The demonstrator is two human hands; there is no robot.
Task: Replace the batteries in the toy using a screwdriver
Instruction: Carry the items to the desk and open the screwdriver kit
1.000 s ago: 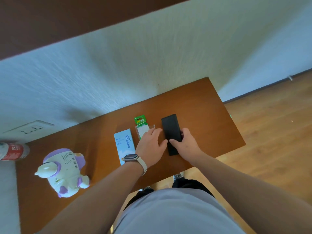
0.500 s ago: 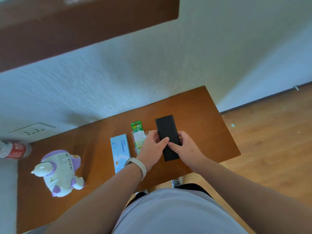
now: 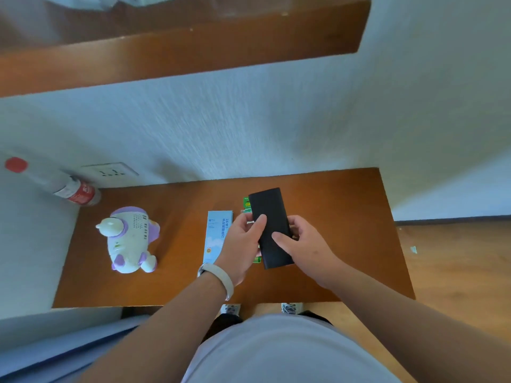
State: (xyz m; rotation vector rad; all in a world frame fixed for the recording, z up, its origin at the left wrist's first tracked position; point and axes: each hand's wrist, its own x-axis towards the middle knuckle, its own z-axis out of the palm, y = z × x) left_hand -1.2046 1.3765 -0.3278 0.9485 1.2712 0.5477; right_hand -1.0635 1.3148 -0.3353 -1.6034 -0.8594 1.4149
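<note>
Step in hand: tool access. Both hands hold a flat black rectangular case (image 3: pixel 272 228) over the brown wooden table (image 3: pixel 345 217). The left hand (image 3: pixel 243 241) grips the case's left edge with the thumb across its top face. The right hand (image 3: pixel 304 244) grips the right edge, thumb on top and fingers curled round the side. The case appears closed; no seam or latch can be made out.

The white and purple plastic toy (image 3: pixel 130 239) lies on the left part of the table, well apart from both hands and untouched. A green battery blister pack (image 3: pixel 247 203) lies partly hidden under the case, just beside a light blue printed carton (image 3: pixel 217 236).

Judgement: the case probably carries the screwdriver, so the task is at an early stage, with no screw yet loosened and no battery drawn.

Next move: open the case with the thumbs while keeping it level, so that loose parts do not spill, then select a tip that fits the toy's cover screw
</note>
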